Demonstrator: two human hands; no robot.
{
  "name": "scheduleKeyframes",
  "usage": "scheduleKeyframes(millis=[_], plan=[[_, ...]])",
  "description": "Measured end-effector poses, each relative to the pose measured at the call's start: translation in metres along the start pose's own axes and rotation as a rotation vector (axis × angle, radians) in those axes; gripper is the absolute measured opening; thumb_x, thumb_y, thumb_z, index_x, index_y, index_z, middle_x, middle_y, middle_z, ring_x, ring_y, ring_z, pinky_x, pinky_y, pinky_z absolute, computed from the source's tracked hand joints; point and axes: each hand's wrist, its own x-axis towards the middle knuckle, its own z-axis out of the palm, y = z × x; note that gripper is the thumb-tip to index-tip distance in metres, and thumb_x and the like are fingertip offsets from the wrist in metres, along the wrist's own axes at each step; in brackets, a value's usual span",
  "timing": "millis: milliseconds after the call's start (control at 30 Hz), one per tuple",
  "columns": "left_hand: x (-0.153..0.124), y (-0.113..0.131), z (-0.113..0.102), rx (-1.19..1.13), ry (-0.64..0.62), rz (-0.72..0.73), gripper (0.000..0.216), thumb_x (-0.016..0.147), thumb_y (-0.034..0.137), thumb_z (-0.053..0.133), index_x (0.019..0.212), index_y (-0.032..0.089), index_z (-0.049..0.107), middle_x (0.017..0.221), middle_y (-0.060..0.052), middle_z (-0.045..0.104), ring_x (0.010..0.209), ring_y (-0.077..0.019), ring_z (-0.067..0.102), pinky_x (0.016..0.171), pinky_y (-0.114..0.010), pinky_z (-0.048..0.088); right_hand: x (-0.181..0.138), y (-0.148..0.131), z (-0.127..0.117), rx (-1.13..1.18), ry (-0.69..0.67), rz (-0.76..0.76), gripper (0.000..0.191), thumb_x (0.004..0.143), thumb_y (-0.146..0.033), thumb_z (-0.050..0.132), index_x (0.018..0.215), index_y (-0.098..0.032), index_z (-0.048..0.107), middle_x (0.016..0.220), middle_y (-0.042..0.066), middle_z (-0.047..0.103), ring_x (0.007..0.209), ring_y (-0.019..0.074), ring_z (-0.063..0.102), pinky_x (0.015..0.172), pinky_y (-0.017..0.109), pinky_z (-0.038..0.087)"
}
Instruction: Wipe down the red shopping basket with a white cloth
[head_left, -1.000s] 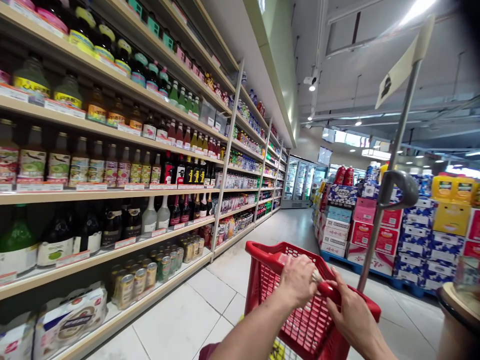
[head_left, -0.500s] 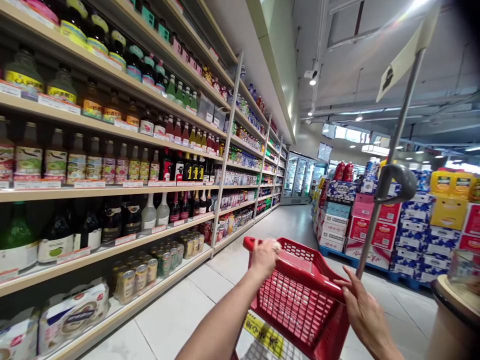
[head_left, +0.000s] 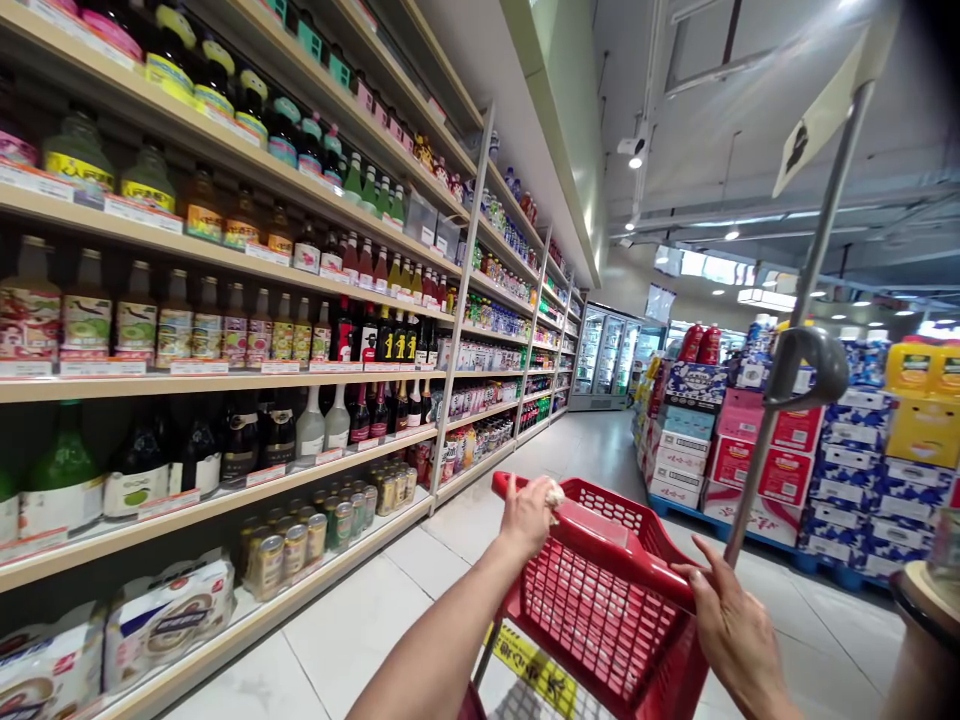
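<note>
A red plastic shopping cart (head_left: 592, 620) is in front of me, its mesh basket facing me. My left hand (head_left: 529, 515) is closed over the left part of the cart's red handle (head_left: 600, 530). A small crumpled whitish thing (head_left: 555, 494) shows at its fingers; I cannot make out what it is. At the handle's right end rests my right hand (head_left: 739, 625), its index finger stretched out and its thumb lying along the bar. A metal pole (head_left: 795, 300) with a grey hook and a small flag rises at the cart's right side.
Shelves (head_left: 360, 380) of bottles and cans line the left side. Stacked drink cartons (head_left: 757, 450) stand on blue pallets to the right. A beige round-topped stand (head_left: 919, 640) is close at lower right. Glass-door coolers (head_left: 604, 350) are far ahead, down the tiled aisle (head_left: 405, 590).
The shelves, cartons and pole have shifted slightly rightward in view. Both hands keep their places on the cart handle.
</note>
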Motion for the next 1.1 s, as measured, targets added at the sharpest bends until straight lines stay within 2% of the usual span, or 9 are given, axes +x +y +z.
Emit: scheduleKeyframes(millis=[200,267,400,600,667,767,800,1000,1100], plan=[[-0.008,0.037,0.027,-0.081,-0.062,0.431,0.035,0.082,0.019,0.04,0.116,0.021,0.047,0.127,-0.003,0.049,0.12,-0.0136,0.039,0.108,-0.043,0.01,0.002,0.004,-0.004,-0.031,-0.056,0.058,0.055,0.08,-0.047,0.027,0.127,-0.021,0.037,0.086,0.004,0.069,0.08,0.0265,0.062,0.072,0.041,0.045],[-0.008,0.022,0.017,-0.054,-0.074,0.339,0.036,0.081,0.015,0.04,0.115,0.023,0.048,0.125,-0.002,0.052,0.118,-0.0131,0.042,0.108,-0.045,0.008,0.0,0.007,-0.007,-0.028,-0.053,0.052,0.055,0.08,-0.048,0.027,0.127,-0.022,0.036,0.088,0.004,0.069,0.082,0.0262,0.062,0.074,0.041,0.045],[-0.008,-0.004,-0.001,-0.013,0.012,-0.037,0.037,0.081,0.011,0.037,0.113,0.022,0.051,0.122,-0.005,0.054,0.114,-0.0154,0.047,0.105,-0.052,0.01,-0.002,0.009,-0.007,-0.077,-0.033,0.035,0.054,0.081,-0.048,0.026,0.127,-0.023,0.037,0.09,0.004,0.068,0.085,0.0267,0.061,0.076,0.042,0.044],[-0.009,0.034,0.02,-0.075,-0.106,0.442,0.035,0.083,0.018,0.039,0.116,0.025,0.049,0.126,-0.001,0.05,0.12,-0.0136,0.04,0.107,-0.046,0.005,-0.003,0.008,-0.009,-0.055,-0.048,0.027,0.053,0.081,-0.048,0.026,0.127,-0.023,0.037,0.087,0.004,0.068,0.082,0.0265,0.061,0.072,0.041,0.045],[-0.009,0.023,0.011,-0.081,-0.092,0.334,0.033,0.083,0.018,0.039,0.113,0.027,0.051,0.124,0.001,0.052,0.117,-0.0137,0.043,0.107,-0.048,0.003,-0.005,0.008,-0.01,-0.046,-0.029,0.012,0.053,0.08,-0.048,0.027,0.125,-0.023,0.04,0.09,0.004,0.068,0.084,0.0267,0.061,0.075,0.041,0.044],[-0.009,-0.001,-0.005,-0.024,0.003,-0.033,0.035,0.083,0.013,0.036,0.11,0.026,0.053,0.12,0.0,0.056,0.112,-0.0149,0.048,0.106,-0.052,0.008,-0.007,0.008,-0.009,-0.067,0.005,-0.001,0.052,0.08,-0.048,0.027,0.121,-0.023,0.044,0.092,0.003,0.067,0.085,0.0272,0.059,0.078,0.043,0.043],[-0.009,-0.001,-0.005,-0.012,0.022,-0.078,0.035,0.083,0.012,0.035,0.11,0.026,0.053,0.12,-0.001,0.056,0.112,-0.0151,0.049,0.105,-0.053,0.009,-0.007,0.008,-0.008,-0.071,0.002,0.0,0.052,0.08,-0.048,0.026,0.122,-0.023,0.044,0.092,0.003,0.067,0.085,0.0271,0.059,0.078,0.043,0.043],[-0.011,0.036,0.023,-0.079,-0.056,0.448,0.033,0.085,0.021,0.039,0.117,0.026,0.047,0.127,0.0,0.05,0.12,-0.0125,0.04,0.108,-0.045,0.004,-0.008,0.007,-0.007,-0.078,-0.001,-0.038,0.052,0.081,-0.047,0.025,0.124,-0.022,0.041,0.095,0.004,0.066,0.086,0.0262,0.059,0.077,0.042,0.044],[-0.009,0.017,0.012,-0.044,-0.004,0.207,0.031,0.083,0.017,0.041,0.112,0.026,0.051,0.122,0.0,0.055,0.114,-0.0149,0.047,0.107,-0.048,0.006,-0.008,0.004,-0.009,-0.092,-0.013,-0.04,0.051,0.081,-0.047,0.026,0.122,-0.024,0.044,0.097,0.004,0.065,0.087,0.0253,0.059,0.075,0.04,0.045]])
